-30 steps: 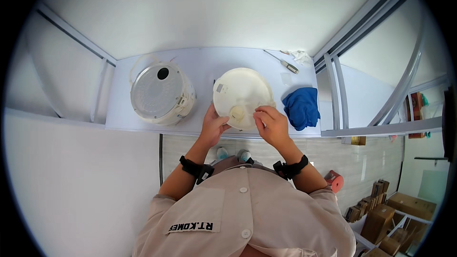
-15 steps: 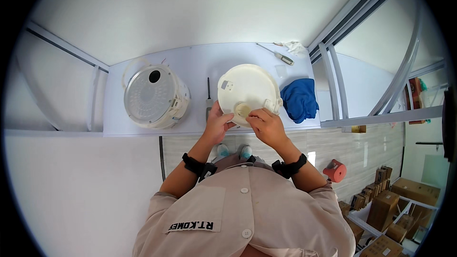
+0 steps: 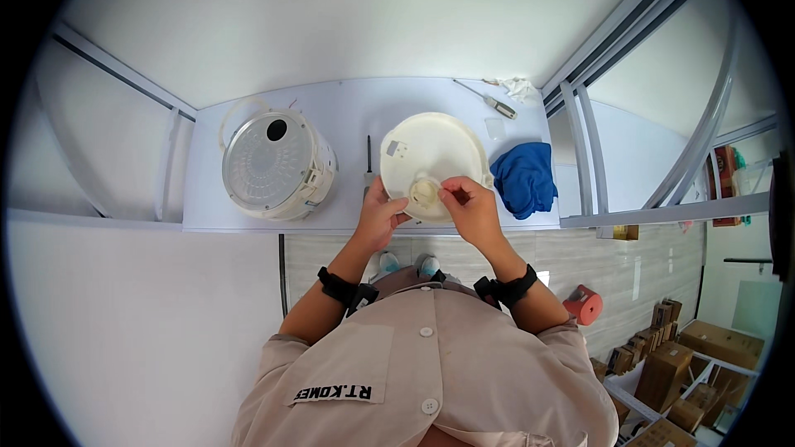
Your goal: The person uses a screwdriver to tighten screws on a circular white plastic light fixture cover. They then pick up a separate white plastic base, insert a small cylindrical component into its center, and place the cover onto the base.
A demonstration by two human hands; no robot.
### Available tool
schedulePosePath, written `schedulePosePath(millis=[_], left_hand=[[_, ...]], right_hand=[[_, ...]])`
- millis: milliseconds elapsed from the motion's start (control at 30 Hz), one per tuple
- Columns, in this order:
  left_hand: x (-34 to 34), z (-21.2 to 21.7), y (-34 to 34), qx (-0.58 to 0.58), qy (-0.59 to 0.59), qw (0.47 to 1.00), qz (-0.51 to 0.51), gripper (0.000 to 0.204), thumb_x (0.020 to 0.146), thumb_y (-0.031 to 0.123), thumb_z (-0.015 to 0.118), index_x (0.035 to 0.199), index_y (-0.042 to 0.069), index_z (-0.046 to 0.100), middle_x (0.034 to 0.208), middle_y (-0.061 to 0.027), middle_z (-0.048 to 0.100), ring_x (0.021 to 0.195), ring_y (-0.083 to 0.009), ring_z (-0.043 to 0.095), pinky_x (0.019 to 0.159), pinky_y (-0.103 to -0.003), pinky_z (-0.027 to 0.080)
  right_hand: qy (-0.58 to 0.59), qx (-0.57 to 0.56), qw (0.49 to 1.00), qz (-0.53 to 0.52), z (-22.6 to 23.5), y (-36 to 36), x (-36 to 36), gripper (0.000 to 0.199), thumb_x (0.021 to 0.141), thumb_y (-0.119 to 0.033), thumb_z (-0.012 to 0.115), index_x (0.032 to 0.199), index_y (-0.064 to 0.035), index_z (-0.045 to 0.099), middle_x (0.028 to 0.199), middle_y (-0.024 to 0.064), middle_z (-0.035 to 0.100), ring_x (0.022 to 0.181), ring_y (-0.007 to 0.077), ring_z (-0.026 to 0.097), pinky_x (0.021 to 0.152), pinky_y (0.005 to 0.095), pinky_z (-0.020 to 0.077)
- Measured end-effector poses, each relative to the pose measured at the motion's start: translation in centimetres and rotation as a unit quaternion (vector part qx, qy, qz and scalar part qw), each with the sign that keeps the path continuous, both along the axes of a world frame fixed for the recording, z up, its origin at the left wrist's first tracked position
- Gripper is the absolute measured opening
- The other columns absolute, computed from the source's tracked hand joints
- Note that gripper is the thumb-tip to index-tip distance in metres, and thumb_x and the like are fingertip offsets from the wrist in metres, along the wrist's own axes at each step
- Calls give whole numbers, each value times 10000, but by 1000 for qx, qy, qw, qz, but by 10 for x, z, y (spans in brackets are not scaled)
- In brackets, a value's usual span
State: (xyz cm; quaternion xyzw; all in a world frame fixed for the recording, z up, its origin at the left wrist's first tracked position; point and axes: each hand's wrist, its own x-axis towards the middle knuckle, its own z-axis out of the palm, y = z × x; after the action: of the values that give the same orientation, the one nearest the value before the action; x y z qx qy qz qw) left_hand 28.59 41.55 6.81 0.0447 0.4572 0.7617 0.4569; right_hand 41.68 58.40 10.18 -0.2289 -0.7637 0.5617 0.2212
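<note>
A round cream-white plastic lid cover [image 3: 439, 145] lies on the table in front of me. My left hand [image 3: 380, 218] is closed on its near left edge, the thumb lying on top beside a round recessed cup [image 3: 424, 193]. To the right of that cup, over the cover's near right part, my right hand [image 3: 472, 205] has thumb and forefinger pinched together; whatever is between the fingertips is too small to make out. Farther left stands a white rice cooker [image 3: 269, 165] with a clear disc and a dark round hole on top.
A screwdriver [image 3: 368, 157] lies between the cooker and the cover, partly behind my left hand. Another screwdriver [image 3: 495, 104] rests at the back right, near a crumpled white tissue [image 3: 520, 88]. A blue cloth [image 3: 525, 181] sits right of the cover, near a small clear piece [image 3: 495, 128].
My right hand has drawn back slightly to the right from the recessed cup, showing more of it. My left hand keeps its hold on the cover's edge.
</note>
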Motion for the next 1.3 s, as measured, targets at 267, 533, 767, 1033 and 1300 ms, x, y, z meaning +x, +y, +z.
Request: schedulePosePath(millis=[267, 533, 767, 1033, 1300], left_hand=[[5, -2, 4, -7, 15, 1000, 4, 647, 949, -33, 612, 1538, 96, 378, 1463, -116, 559, 1277, -265, 650, 990, -431, 631], [12, -2, 8, 4, 31, 999, 8, 635, 981, 17, 696, 1530, 80, 382, 1429, -116, 576, 1269, -242, 649, 986, -404, 637], [13, -3, 11, 33, 55, 998, -9, 674, 949, -9, 739, 1521, 61, 389, 1412, -120, 584, 1254, -233, 652, 967, -392, 645], [16, -5, 11, 18, 72, 997, 4, 637, 918, -64, 714, 1485, 18, 433, 1361, -128, 627, 1222, -217, 662, 971, -366, 620], [19, -14, 8, -35, 155, 987, -3, 601, 894, -66, 705, 1447, 8, 482, 1341, -104, 646, 1222, -198, 644, 1046, -374, 540]], right_hand=[[-52, 7, 999, -3, -6, 2, 0, 145, 965, -50, 753, 1086, 29, 749, 881, 79, 767, 778, 105, 703, 714, 260, 567], [-56, 58, 997, -17, -2, 4, 3, 147, 938, -59, 767, 1059, 24, 773, 876, 122, 787, 752, 158, 741, 704, 287, 583], [-27, 113, 993, -8, -4, 3, 4, 132, 926, -48, 777, 1042, 13, 781, 912, 124, 779, 759, 158, 729, 702, 285, 574], [-15, 132, 991, -2, 4, -2, 3, 97, 885, -39, 775, 977, -9, 775, 889, 143, 735, 710, 274, 726, 653, 362, 573], [-33, 112, 993, 1, 3, -5, 5, 125, 887, -108, 801, 879, -3, 733, 835, 150, 719, 666, 276, 710, 633, 376, 562]])
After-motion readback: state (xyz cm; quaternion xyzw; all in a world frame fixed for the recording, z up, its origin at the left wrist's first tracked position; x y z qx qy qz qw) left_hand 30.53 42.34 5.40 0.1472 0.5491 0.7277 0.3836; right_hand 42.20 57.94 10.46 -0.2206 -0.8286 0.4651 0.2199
